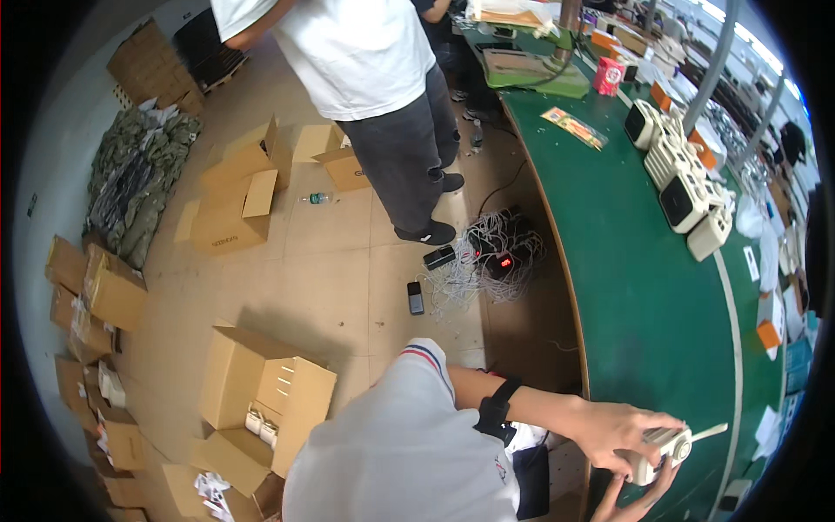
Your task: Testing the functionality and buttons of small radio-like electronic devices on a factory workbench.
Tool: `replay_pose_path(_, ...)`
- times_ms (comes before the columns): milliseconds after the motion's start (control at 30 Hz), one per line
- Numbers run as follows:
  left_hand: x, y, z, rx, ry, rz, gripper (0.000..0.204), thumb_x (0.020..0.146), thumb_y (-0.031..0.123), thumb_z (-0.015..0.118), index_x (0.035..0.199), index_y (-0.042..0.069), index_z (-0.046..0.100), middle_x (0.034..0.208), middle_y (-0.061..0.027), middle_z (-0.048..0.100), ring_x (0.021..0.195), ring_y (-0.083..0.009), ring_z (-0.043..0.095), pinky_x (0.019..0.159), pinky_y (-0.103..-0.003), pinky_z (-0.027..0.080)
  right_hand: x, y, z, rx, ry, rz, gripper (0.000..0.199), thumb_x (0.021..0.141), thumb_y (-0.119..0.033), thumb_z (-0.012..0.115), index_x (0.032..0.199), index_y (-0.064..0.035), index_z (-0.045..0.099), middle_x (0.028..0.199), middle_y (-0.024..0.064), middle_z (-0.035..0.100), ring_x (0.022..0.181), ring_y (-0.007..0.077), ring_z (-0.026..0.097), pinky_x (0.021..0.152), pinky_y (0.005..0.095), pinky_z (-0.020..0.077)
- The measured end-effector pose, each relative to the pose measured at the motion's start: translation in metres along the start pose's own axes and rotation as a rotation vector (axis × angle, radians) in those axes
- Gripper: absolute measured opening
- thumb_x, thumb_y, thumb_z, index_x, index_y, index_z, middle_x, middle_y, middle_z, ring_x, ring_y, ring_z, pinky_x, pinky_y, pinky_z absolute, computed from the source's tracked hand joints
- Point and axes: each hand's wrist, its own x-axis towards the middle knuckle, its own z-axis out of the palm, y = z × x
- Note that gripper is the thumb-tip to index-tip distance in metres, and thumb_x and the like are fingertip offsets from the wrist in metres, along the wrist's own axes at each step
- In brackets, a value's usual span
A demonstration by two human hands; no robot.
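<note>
A small cream-coloured boxy device (645, 468) with a round knob-like part and a pale strip sticking out sits between my hands above the green table (644, 348). My left hand (613, 432) reaches in from the left and is closed over its top and side, fingers bent. From below, my right hand (644, 503) grips its lower side, fingers curled round it. Part of the device is hidden by my fingers. Further up the table stands a row of similar cream devices (684, 187) with dark faces.
On the floor lie an open cardboard box (304, 409) holding cream devices, other boxes (230, 213), a bottle (316, 198) and tangled white cables (487, 265). A person (374, 78) in a white shirt stands beside the table. A leaflet (574, 128) and a pink box (609, 76) lie further along.
</note>
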Motion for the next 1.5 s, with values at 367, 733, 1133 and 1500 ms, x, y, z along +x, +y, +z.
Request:
replay_pose_path(367,0.008,0.003,-0.004,-0.020,-0.008,0.002,0.039,0.071,0.016,0.075,0.106,0.016,0.059,0.141,-0.0293,0.026,0.113,-0.0453,0.052,0.071,-0.041,0.057,-0.001,0.019,0.003,-0.003,0.015,0.004,0.058,0.084,-0.027,0.068,0.130,-0.0023,0.044,0.136,0.0255,0.040,0.125,0.0398,0.042,0.101,0.0459,0.0361)
replay_pose_path(733,0.007,0.017,-0.021,0.006,-0.048,-0.107,0.046,0.073,0.013,0.074,0.114,0.018,0.055,0.141,-0.0282,0.031,0.116,-0.0441,0.051,0.086,-0.043,0.055,-0.010,0.020,0.009,0.131,-0.010,0.070,0.072,0.068,-0.014,0.077,0.129,-0.0083,0.039,0.139,0.0356,0.027,0.120,0.0482,0.046,0.089,0.0500,0.0473)
replay_pose_path(1133,0.008,0.009,-0.017,-0.068,-0.043,-0.142,0.043,0.070,0.012,0.077,0.108,0.016,0.059,0.137,-0.0328,0.034,0.120,-0.0465,0.047,0.088,-0.044,0.053,-0.002,0.025,0.004,0.142,0.007,0.108,0.080,0.065,-0.019,0.082,0.131,-0.0114,0.038,0.142,0.0304,0.029,0.116,0.0424,0.051,0.094,0.0485,0.0421)
replay_pose_path(1500,0.008,0.010,-0.015,-0.057,-0.053,-0.149,0.043,0.068,0.010,0.078,0.106,0.017,0.058,0.136,-0.0330,0.037,0.118,-0.0455,0.049,0.078,-0.042,0.057,-0.006,0.019,-0.007,-0.037,-0.033,0.095,0.061,0.056,-0.021,0.084,0.114,-0.0235,0.065,0.112,0.0162,0.041,0.102,0.0300,0.046,0.080,0.0400,0.0459)
